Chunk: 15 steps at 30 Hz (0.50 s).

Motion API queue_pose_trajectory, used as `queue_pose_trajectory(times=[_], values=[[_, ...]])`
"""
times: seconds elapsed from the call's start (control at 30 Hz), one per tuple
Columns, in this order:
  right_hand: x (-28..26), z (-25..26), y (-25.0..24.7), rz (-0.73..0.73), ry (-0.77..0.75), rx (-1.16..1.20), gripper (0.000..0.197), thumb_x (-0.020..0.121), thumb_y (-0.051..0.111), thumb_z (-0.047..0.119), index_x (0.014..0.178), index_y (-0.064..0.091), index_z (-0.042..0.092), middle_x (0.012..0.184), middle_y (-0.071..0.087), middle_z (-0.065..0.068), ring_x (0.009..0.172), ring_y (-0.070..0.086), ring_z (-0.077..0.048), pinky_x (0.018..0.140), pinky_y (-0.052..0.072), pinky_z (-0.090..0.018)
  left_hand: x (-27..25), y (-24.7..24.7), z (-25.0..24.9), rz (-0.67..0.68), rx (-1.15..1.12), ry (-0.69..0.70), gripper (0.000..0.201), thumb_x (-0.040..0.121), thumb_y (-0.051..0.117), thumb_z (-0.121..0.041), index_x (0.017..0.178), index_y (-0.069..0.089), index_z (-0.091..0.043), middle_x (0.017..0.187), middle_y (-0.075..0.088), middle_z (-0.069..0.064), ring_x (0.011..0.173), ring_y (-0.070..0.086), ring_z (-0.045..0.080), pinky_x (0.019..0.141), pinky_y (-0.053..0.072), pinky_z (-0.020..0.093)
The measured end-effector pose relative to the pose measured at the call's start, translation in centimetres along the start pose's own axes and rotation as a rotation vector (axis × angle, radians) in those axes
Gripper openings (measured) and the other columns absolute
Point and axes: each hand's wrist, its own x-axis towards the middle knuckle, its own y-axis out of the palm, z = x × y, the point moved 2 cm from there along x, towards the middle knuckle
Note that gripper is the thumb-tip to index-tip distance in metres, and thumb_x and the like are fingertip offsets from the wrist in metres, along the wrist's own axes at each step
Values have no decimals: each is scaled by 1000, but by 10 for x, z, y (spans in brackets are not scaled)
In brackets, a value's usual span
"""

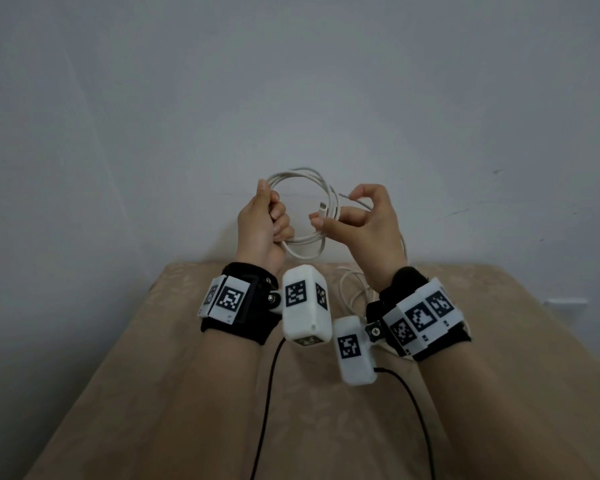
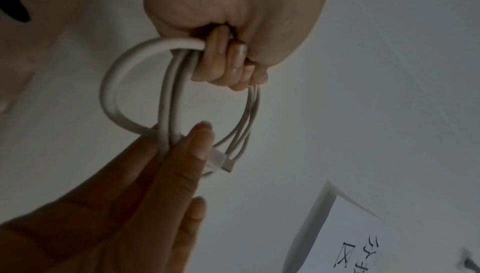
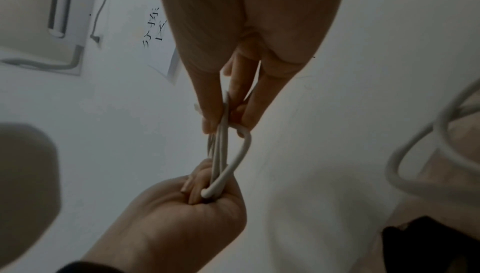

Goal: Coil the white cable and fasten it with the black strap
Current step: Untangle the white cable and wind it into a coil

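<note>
The white cable point(image 1: 298, 171) is wound into a coil of several loops, held up in front of the wall above the table. My left hand point(image 1: 274, 220) grips the coil's left side in a fist, fingers point(image 2: 228, 66) curled round the bundled strands point(image 3: 221, 154). My right hand point(image 1: 336, 213) pinches the coil's right side between thumb and fingers point(image 3: 210, 127). The cable's connector point(image 1: 321, 206) sticks out just beside the right thumb point(image 2: 197, 146). A loose length of cable point(image 1: 347, 289) trails down onto the table behind my right wrist. I cannot make out the black strap.
The beige table point(image 1: 222, 393) lies below my forearms, its far edge against the grey wall. Thin black wires point(image 1: 267, 393) hang from the wrist cameras. A sheet with handwriting point(image 2: 363, 246) is fixed on the wall.
</note>
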Motion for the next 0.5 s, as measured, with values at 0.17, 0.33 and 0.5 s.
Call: queue_pose_trajectory(times=[0.17,0.33,0.5], values=[[2,-2,2,41,-112,-135,18,77,76,5,89,73,19,78,70,-10,75,65,-20,78,58,-44,0,1,1,7,48,20,38,102,36,-34,71,43,-14,40,34,-9,29,22,2,29,18,14],[11,4,-13,-108,-78,11,14,75,76,3,78,74,16,99,72,-5,95,68,-12,87,54,-30,3,-5,0,-7,10,15,38,102,37,-34,70,42,-15,41,31,-10,30,24,3,31,20,15],[18,16,-49,-238,-26,346,8,89,60,0,81,62,1,65,71,-6,68,70,-18,73,59,-33,13,-29,-13,-33,-141,-8,40,102,33,-37,68,39,-17,37,29,-10,26,20,3,27,17,15]])
